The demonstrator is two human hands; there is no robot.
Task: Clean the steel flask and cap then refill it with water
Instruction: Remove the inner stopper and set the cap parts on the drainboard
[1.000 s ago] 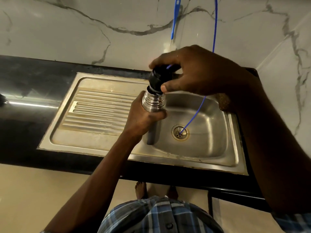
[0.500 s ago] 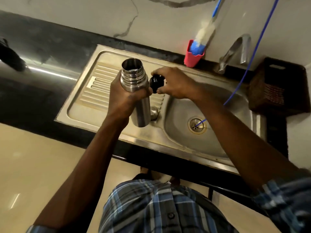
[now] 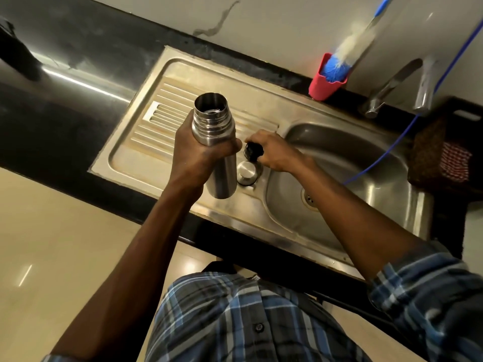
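Both hands loaded: left hand (image 3: 202,155) wraps the open steel flask (image 3: 214,142), upright over the sink (image 3: 183,71) drainboard; right hand (image 3: 274,152) pinches the black stopper (image 3: 253,151) just above the steel cap (image 3: 246,173) on the drainboard beside the basin. Best set the stopper flat next to the cap, clear of the basin edge, so it can't roll in.

Dim, warm indoor light fills the tilted wide-angle view. A long white streak of glare runs across the glossy black stone table (image 3: 78,82) at left, and a smaller reflection marks the cream floor tiles (image 3: 24,275). Soft highlights sheen the stainless steel sink with ribbed drainboard (image 3: 146,155) and the open-mouthed ribbed steel flask (image 3: 213,126). The blue-and-white bottle brush (image 3: 339,58) is smeared by motion blur. Straight edges bow toward the corners.
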